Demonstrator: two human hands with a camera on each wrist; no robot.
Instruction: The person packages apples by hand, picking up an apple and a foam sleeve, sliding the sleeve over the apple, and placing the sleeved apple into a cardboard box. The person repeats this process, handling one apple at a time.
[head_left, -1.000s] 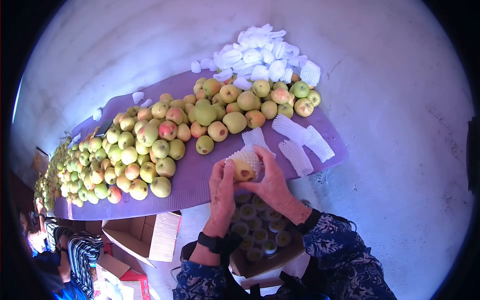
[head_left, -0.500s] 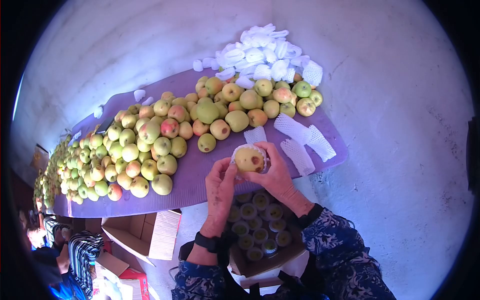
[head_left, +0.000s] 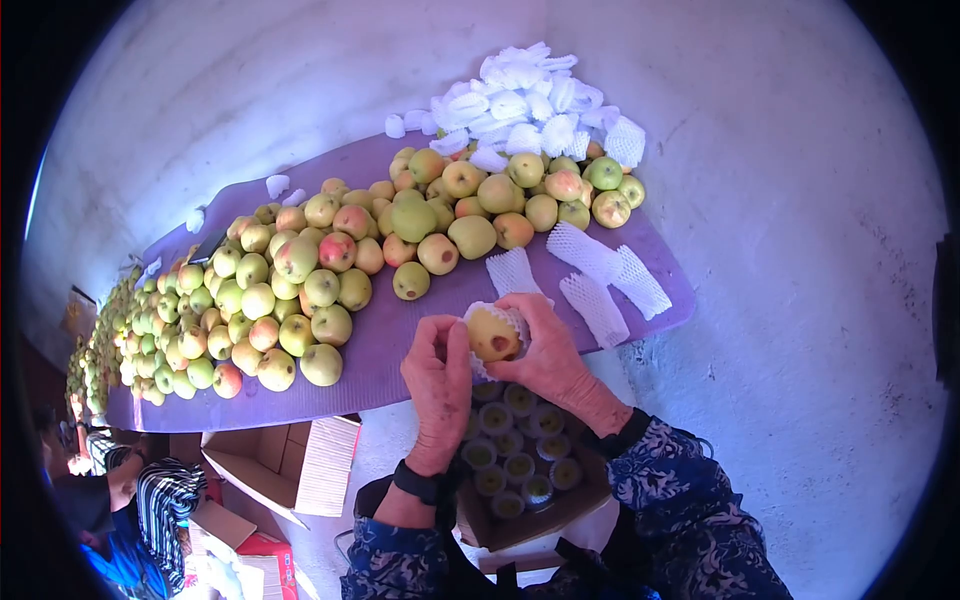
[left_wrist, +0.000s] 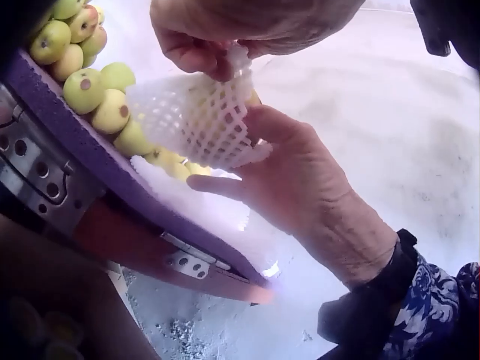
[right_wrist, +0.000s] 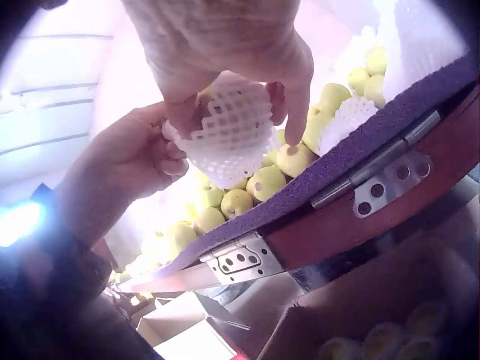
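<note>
The right hand (head_left: 552, 362) grips the apple (head_left: 488, 335); the left hand (head_left: 437, 385) pinches the foam net (left_wrist: 214, 131): best ease its edge round gently, evenly.

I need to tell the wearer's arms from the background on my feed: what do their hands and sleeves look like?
Both the left hand and right hand are gloveless. A black band circles the left wrist, and another the right wrist. The left sleeve and right sleeve are dark blue cloth with a pale, leafy pattern.
</note>
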